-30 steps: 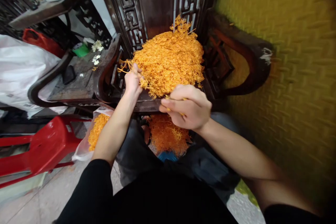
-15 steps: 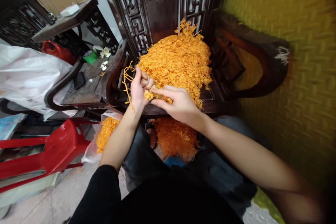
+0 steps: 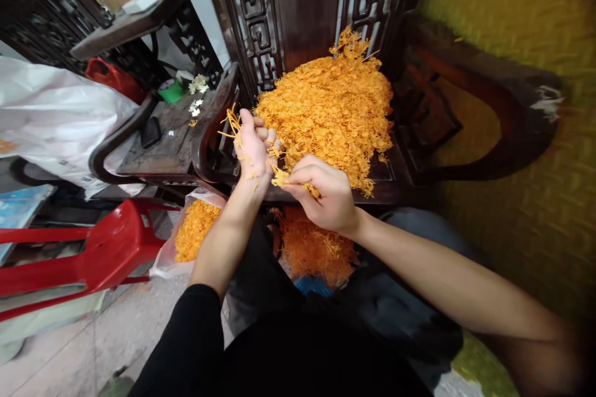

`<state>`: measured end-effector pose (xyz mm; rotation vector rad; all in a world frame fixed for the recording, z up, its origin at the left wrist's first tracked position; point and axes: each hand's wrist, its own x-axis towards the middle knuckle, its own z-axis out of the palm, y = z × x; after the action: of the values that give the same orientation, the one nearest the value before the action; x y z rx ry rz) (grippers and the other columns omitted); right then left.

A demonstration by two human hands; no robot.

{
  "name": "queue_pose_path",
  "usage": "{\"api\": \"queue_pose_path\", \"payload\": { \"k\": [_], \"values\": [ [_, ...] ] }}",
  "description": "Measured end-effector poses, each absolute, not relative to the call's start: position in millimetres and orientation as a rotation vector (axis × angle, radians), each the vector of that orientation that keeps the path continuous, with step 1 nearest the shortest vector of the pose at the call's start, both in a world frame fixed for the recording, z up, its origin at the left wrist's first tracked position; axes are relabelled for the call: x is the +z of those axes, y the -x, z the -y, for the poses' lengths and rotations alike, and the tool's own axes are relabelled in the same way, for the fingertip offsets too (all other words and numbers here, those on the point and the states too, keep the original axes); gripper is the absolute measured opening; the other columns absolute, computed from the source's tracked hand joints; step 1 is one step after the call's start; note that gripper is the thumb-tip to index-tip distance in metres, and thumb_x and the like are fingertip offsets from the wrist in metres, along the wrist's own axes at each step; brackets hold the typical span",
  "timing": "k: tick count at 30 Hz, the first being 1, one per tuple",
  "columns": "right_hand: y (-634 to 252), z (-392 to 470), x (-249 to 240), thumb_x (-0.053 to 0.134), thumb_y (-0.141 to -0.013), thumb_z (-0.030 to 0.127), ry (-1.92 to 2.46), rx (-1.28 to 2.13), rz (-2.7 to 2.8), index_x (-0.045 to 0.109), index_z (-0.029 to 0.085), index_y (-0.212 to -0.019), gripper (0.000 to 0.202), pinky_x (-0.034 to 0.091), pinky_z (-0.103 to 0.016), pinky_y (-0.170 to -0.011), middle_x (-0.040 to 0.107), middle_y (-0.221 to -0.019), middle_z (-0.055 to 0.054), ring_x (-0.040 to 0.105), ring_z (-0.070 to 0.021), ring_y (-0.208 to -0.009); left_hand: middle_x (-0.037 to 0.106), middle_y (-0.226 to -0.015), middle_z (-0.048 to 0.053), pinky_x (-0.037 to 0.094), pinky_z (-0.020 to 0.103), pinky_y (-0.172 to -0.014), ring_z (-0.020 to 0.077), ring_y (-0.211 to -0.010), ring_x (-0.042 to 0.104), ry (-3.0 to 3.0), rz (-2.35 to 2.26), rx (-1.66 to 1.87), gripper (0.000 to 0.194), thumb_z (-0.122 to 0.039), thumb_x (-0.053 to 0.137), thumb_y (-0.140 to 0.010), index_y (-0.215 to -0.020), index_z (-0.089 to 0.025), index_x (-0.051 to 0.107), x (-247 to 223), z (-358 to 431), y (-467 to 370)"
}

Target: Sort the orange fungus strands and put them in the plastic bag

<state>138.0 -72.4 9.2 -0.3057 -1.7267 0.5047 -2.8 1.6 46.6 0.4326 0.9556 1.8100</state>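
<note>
My left hand [image 3: 256, 146] is closed, fingers curled, around thin orange plastic stems [image 3: 231, 118] that stick out past the thumb. Short orange bits lie against its wrist. To its right, my right hand [image 3: 323, 192] pinches a small cluster of orange plastic pieces [image 3: 280, 177] between thumb and fingers, with more of them showing under the palm. Both hands are close together at the front edge of a dark carved wooden chair [image 3: 410, 192]. Just behind them, a large heap of tangled orange plastic pieces [image 3: 333, 105] covers the seat.
Below the seat is a bundle of darker orange strands [image 3: 316, 248] between my legs. A plastic bag of orange pieces [image 3: 198, 229] stands at left, beside a red plastic stool [image 3: 114, 242]. A side table holds green tape [image 3: 171, 90], white flower pieces [image 3: 198, 84] and a dark phone-like object [image 3: 150, 133].
My right hand has drawn slightly down and away from my left hand, with the orange cluster in its pinch. The stems at my left hand have turned and look more bunched. The view has shifted slightly.
</note>
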Motion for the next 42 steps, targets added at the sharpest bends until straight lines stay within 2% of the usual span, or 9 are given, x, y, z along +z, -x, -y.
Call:
{"api": "queue_pose_path", "payload": {
  "k": [6, 12, 16, 19, 25, 33, 36, 39, 42],
  "values": [
    [-144, 87, 21, 0.071, -0.092, 0.015, 0.248, 0.546, 1.738, 0.064, 0.022, -0.096, 0.01, 0.057, -0.03, -0.069, 0.073, -0.088, -0.004, 0.07, -0.0163, -0.079, 0.018, -0.047, -0.012, 0.02, 0.02, -0.037, 0.006, -0.035, 0.022, -0.191, -0.897, 1.797, 0.051, -0.056, 0.048, -0.106, -0.07, -0.02, 0.041, 44, -15, 41],
    [-146, 67, 12, 0.069, -0.096, 0.025, 0.679, 1.17, 1.505, 0.057, 0.021, -0.092, 0.013, 0.05, -0.027, -0.052, 0.076, -0.097, -0.002, 0.059, -0.0073, -0.049, 0.017, -0.051, -0.01, 0.022, 0.021, -0.038, 0.0054, -0.036, 0.021, -0.433, -0.864, 1.749, 0.053, -0.059, 0.057, -0.101, -0.067, -0.021, 0.043, 54, 15, 22],
    [-144, 64, 12, 0.072, -0.094, 0.031, 0.777, 1.086, 1.67, 0.072, 0.022, -0.117, 0.024, 0.058, -0.036, -0.082, 0.078, -0.106, -0.004, 0.073, -0.0163, -0.081, 0.015, -0.051, -0.01, 0.025, 0.02, -0.039, 0.0053, -0.036, 0.023, -0.561, -0.961, 1.829, 0.056, -0.061, 0.057, -0.1, -0.064, -0.021, 0.043, 54, 24, 8],
    [-138, 65, 9, 0.082, -0.087, 0.038, 0.813, 0.96, 1.758, 0.075, 0.02, -0.112, 0.032, 0.054, -0.039, -0.094, 0.078, -0.113, -0.006, 0.072, -0.0229, -0.105, 0.018, -0.049, -0.009, 0.026, 0.02, -0.04, 0.0062, -0.037, 0.028, -0.692, -1.013, 1.946, 0.057, -0.062, 0.055, -0.101, -0.063, -0.021, 0.045, 48, 25, 0],
    [-129, 70, 5, 0.061, -0.101, 0.023, 0.616, 0.681, 1.809, 0.06, 0.019, -0.081, 0.021, 0.049, -0.033, -0.073, 0.063, -0.078, -0.003, 0.061, -0.0158, -0.075, 0.021, -0.047, -0.01, 0.024, 0.02, -0.04, 0.0062, -0.037, 0.028, -0.626, -1.048, 2.017, 0.054, -0.06, 0.052, -0.103, -0.066, -0.021, 0.044, 44, 18, -3],
    [-142, 83, 19, 0.065, -0.095, 0.015, 0.395, 0.644, 1.7, 0.061, 0.021, -0.088, 0.01, 0.051, -0.032, -0.066, 0.064, -0.077, -0.002, 0.064, -0.0163, -0.074, 0.022, -0.043, -0.012, 0.017, 0.019, -0.038, 0.0043, -0.034, 0.021, -0.209, -0.976, 2.092, 0.051, -0.05, 0.04, -0.11, -0.07, -0.019, 0.043, 39, -22, 51],
    [-152, 78, 25, 0.063, -0.096, 0.018, 0.559, 0.764, 1.654, 0.057, 0.022, -0.08, 0.017, 0.055, -0.035, -0.069, 0.075, -0.095, -0.007, 0.069, -0.0174, -0.078, 0.021, -0.045, -0.012, 0.018, 0.02, -0.037, 0.005, -0.034, 0.021, -0.332, -0.939, 1.939, 0.052, -0.055, 0.048, -0.106, -0.069, -0.02, 0.044, 44, -9, 51],
    [-162, 72, 26, 0.064, -0.093, 0.019, 0.715, 1.014, 1.516, 0.048, 0.023, -0.077, 0.023, 0.051, -0.031, -0.054, 0.078, -0.116, -0.007, 0.063, -0.0122, -0.058, 0.019, -0.047, -0.011, 0.02, 0.02, -0.037, 0.0053, -0.035, 0.022, -0.496, -0.919, 1.757, 0.052, -0.059, 0.056, -0.101, -0.067, -0.02, 0.045, 53, 18, 28],
    [-168, 69, 25, 0.068, -0.087, 0.016, 0.688, 1.131, 1.444, 0.047, 0.024, -0.082, 0.022, 0.043, -0.027, -0.045, 0.079, -0.095, -0.002, 0.054, -0.0096, -0.046, 0.017, -0.049, -0.01, 0.02, 0.019, -0.037, 0.0052, -0.035, 0.023, -0.52, -0.947, 1.645, 0.052, -0.059, 0.058, -0.1, -0.066, -0.02, 0.046, 57, 36, 4]
  ]
}}
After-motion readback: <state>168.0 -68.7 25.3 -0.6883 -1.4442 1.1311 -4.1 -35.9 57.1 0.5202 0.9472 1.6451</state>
